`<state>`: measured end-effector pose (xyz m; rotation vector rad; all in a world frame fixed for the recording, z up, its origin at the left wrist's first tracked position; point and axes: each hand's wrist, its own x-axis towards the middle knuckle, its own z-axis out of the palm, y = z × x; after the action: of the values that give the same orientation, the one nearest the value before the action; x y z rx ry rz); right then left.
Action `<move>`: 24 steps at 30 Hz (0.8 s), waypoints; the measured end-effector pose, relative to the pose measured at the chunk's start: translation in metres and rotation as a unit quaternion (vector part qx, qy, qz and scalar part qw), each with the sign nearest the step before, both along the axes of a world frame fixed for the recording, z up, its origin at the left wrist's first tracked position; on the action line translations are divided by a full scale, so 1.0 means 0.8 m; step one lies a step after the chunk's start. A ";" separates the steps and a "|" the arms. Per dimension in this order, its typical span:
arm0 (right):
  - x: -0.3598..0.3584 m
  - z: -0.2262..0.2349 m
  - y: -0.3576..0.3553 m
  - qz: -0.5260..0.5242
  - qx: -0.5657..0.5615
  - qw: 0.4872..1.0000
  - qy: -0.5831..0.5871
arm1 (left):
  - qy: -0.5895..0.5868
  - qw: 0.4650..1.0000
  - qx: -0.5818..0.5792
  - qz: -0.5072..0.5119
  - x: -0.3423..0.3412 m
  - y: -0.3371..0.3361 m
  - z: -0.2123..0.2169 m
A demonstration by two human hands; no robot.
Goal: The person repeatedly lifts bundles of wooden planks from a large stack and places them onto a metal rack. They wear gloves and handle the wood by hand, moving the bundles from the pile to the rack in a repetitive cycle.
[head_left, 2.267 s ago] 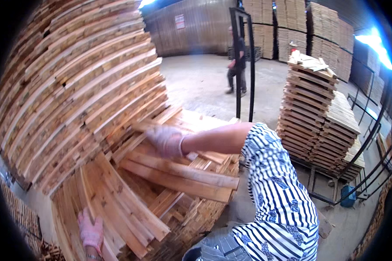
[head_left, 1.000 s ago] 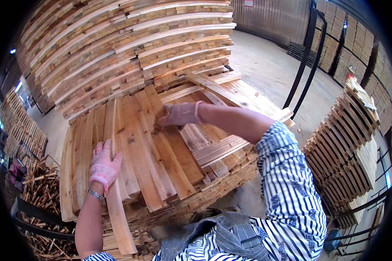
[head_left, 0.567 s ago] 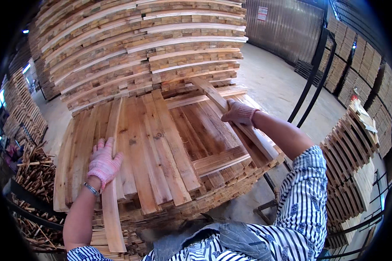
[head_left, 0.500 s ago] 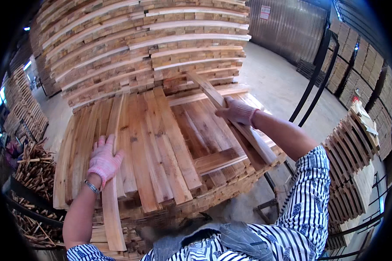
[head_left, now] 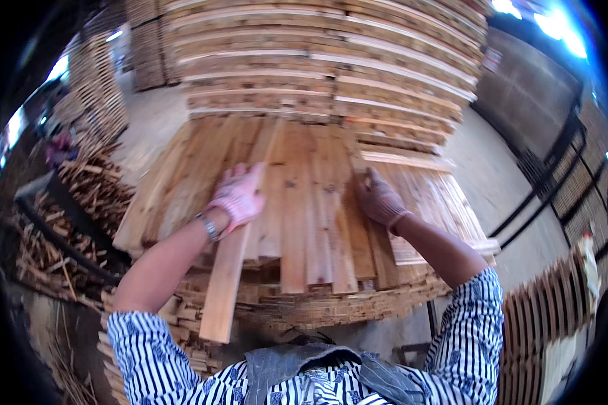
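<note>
Wooden plank (head_left: 224,287) lies under the left hand (head_left: 240,196) — palm pressed flat on its far end, fingers spread, long axis running back toward the person, overhanging the stack (head_left: 304,223); the right hand (head_left: 380,199) rests flat on neighbouring boards, gripping nothing

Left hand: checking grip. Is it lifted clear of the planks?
No, the left hand lies flat on a plank that overhangs the stack's front.
</note>
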<state>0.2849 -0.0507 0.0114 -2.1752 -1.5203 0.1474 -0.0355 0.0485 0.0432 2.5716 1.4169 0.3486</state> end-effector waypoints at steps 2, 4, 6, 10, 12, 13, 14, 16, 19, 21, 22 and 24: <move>-0.009 0.003 0.005 -0.013 -0.012 0.999 -0.030 | -0.101 0.994 -0.033 0.005 -0.009 0.002 0.007; -0.011 0.007 0.006 -0.030 -0.003 0.999 -0.035 | -0.216 0.973 -0.083 0.003 -0.038 -0.006 0.012; -0.012 0.011 -0.003 -0.029 0.005 0.999 -0.020 | -0.305 0.942 -0.133 0.038 -0.056 -0.027 0.038; -0.011 0.005 0.000 -0.007 0.028 1.000 0.002 | -0.428 0.885 -0.154 0.102 -0.093 0.005 0.054; -0.015 0.006 0.006 0.035 0.039 0.998 0.022 | -0.371 0.914 -0.110 0.124 -0.106 0.011 0.081; -0.023 0.010 0.004 0.058 0.064 0.996 0.028 | -0.329 0.930 -0.099 0.129 -0.120 0.017 0.077; -0.020 0.010 -0.004 0.080 0.083 0.993 0.031 | -0.287 0.945 -0.091 0.123 -0.125 0.024 0.071; 0.032 -0.018 0.021 0.115 0.058 0.992 -0.001 | -0.198 0.976 0.044 0.076 -0.128 0.032 0.024; 0.038 -0.018 0.010 0.110 0.029 0.989 -0.090 | -0.190 0.978 -0.048 0.075 -0.107 -0.045 -0.001; 0.145 -0.056 0.042 0.200 0.052 0.976 -0.067 | -0.481 0.872 0.081 0.041 -0.087 -0.119 -0.052; 0.032 -0.011 0.021 0.108 -0.024 0.994 0.024 | -0.486 0.848 0.193 0.083 -0.105 -0.177 -0.066; 0.056 -0.025 0.034 0.154 0.022 0.987 -0.050 | -0.485 0.818 0.291 0.105 -0.107 -0.277 -0.099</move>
<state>0.3300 -0.0233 -0.0088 -1.9267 -1.8913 0.1046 -0.1210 -0.1729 -0.0362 1.9227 1.2298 2.0329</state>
